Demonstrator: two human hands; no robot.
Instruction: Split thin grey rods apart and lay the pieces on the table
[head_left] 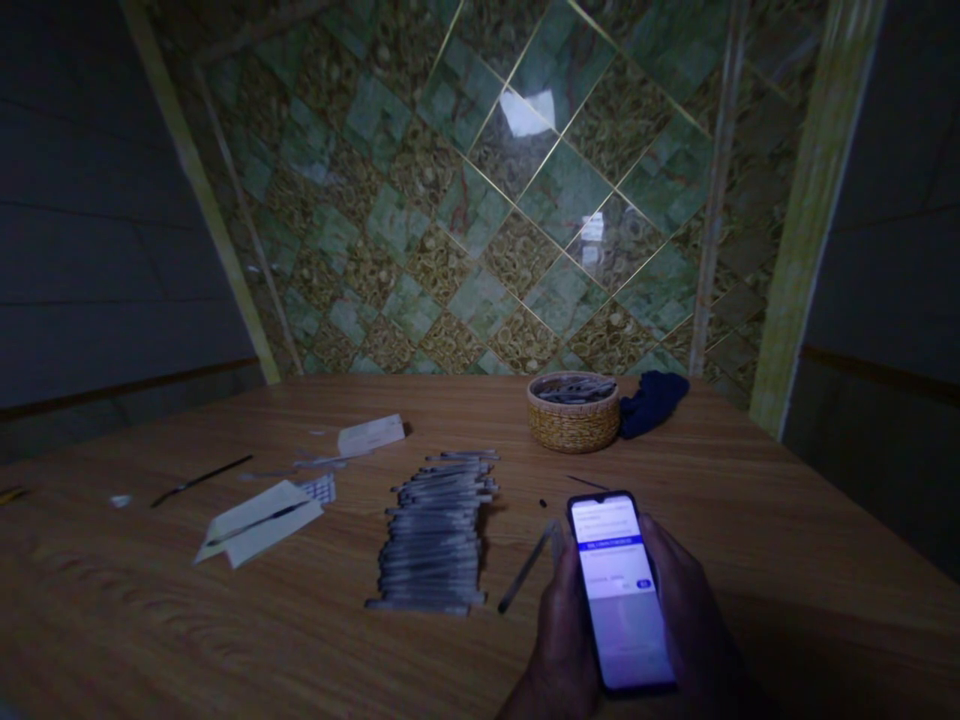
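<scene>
A smartphone (621,590) with a lit screen is held low at the right of the head view. My left hand (559,630) wraps its left edge and my right hand (694,620) wraps its right edge, fingers curled around the case. A single pen (527,568) lies on the wooden table (787,540) just left of my left hand. Further left is a long stack of several grey pens (439,530) laid side by side.
A woven basket (574,412) holding pens stands at the back, with a dark blue cloth (654,402) beside it. White paper packets (259,520), a small white box (371,435) and a loose dark pen (201,480) lie to the left. A tiled wall rises behind.
</scene>
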